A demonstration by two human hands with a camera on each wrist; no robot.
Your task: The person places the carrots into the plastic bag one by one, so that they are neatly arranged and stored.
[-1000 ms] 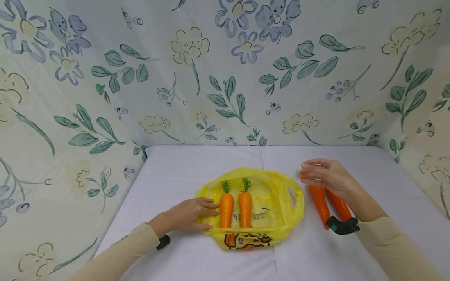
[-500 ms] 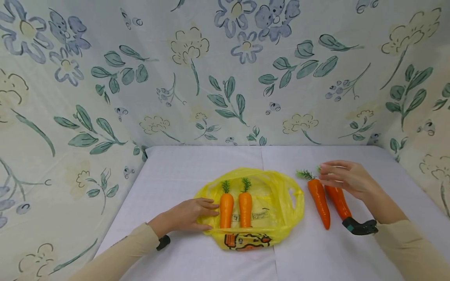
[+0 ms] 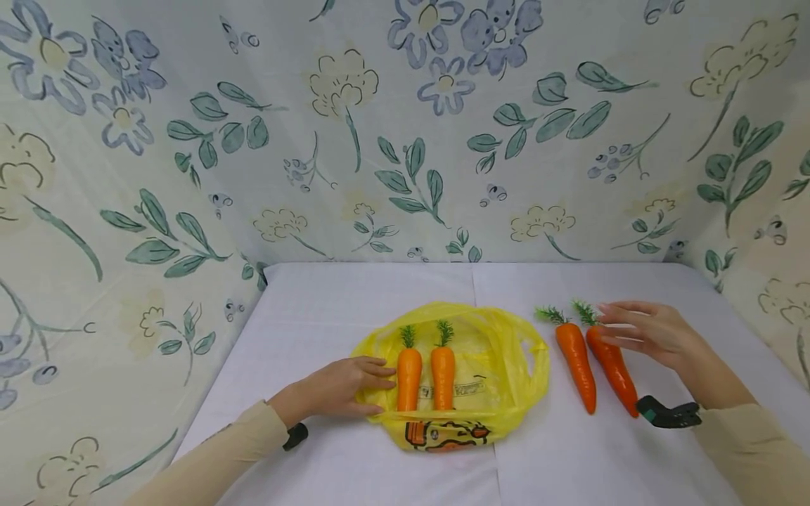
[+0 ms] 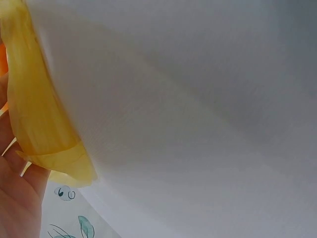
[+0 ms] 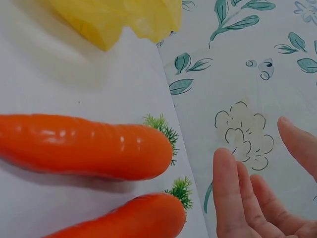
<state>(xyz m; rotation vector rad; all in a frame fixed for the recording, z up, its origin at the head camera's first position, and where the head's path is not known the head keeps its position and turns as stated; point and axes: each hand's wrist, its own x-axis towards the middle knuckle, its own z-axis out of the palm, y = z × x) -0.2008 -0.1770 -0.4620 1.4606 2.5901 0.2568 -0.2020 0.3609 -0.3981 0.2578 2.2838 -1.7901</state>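
Note:
In the head view my left hand (image 3: 348, 385) lies at the left side of a yellow plastic bag (image 3: 500, 379), its fingers spread against the bag's mouth. Yellow plastic partly covers those fingers in the left wrist view. Inside the bag a left carrot (image 3: 408, 378) and a right carrot (image 3: 443, 378) lie side by side, green tops pointing away; their lower ends are hidden by the rim. My right hand (image 3: 658, 333) hovers with extended fingers beside the outer carrot (image 3: 612, 365), holding nothing. Between it and the bag lies another carrot (image 3: 577, 369) on the cloth.
White cloth (image 3: 335, 295) covers the table. A floral curtain (image 3: 405, 140) rises behind and along both sides. A black wrist strap (image 3: 667, 413) sits at my right wrist; another dark strap piece (image 3: 295, 436) shows under the left.
My right hand has drawn away to the right, uncovering the two carrots beside the bag, which lie where they were. The left hand and bag have stayed in place.

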